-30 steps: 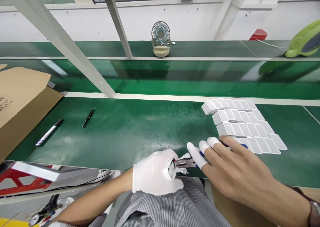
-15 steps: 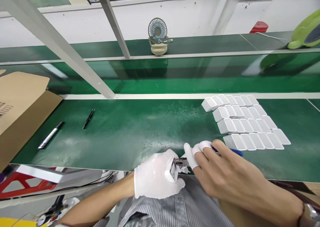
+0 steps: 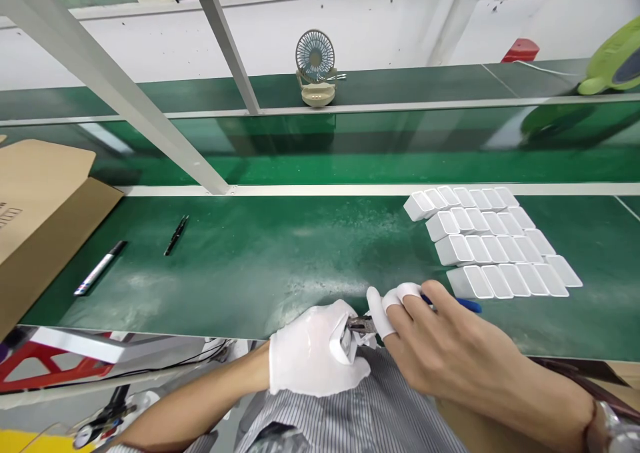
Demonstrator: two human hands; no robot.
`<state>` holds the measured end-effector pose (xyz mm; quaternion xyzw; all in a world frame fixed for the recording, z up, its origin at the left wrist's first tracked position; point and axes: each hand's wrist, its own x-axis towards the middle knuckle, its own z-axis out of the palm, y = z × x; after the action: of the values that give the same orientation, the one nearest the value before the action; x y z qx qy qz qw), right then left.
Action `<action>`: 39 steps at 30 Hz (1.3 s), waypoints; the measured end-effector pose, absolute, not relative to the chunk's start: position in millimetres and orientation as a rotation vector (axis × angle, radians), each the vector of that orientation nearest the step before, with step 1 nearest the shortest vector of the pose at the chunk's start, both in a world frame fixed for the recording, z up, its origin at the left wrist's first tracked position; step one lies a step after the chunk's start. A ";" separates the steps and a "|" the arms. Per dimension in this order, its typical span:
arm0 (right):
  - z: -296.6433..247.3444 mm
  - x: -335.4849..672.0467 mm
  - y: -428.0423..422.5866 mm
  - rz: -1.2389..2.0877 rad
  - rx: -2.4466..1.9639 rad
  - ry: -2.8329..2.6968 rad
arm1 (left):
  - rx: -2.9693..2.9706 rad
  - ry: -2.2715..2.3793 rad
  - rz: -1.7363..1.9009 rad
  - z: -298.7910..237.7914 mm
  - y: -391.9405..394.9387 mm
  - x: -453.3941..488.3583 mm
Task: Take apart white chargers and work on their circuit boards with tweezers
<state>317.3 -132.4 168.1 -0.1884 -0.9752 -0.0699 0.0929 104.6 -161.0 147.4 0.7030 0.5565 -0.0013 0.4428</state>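
In a white glove, my left hand (image 3: 317, 352) is closed around a white plastic piece (image 3: 344, 346), mostly hidden by the fingers, at the near edge of the table. My right hand (image 3: 445, 346), with white finger cots on several fingers, grips pliers (image 3: 361, 324). Their metal jaws reach into the white piece, and a blue handle end sticks out past the knuckles. Crumpled white scraps show by the jaws; whether they belong to the piece I cannot tell. Right of the hands, white rectangular boxes (image 3: 500, 248) stand in several slanting rows.
A cardboard box (image 3: 50, 233) stands at the left edge. Near it lie a marker (image 3: 101, 268) and black tweezers (image 3: 177, 235). A small fan (image 3: 315, 66) sits on the back shelf, with a slanting metal post (image 3: 135, 106) left of it.
The view has shifted very slightly. Both hands keep the same hold, and the pliers' jaws stay at the white piece.
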 end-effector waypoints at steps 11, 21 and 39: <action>164.6 315.6 -135.0 -0.663 -0.422 -2.909 | 1.701 1.335 -0.015 149.0 -158.7 104.2; 167.4 318.3 -132.7 -0.574 -0.382 -3.050 | 1.578 1.292 -0.047 144.2 -160.3 97.1; 169.4 321.0 -138.9 -0.819 -0.364 -2.920 | 1.593 1.291 0.008 148.8 -164.6 104.0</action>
<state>321.0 -138.9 169.4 -0.1192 -0.9551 -0.2679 0.0433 104.0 -164.6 148.8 0.6643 0.5382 0.0035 0.5187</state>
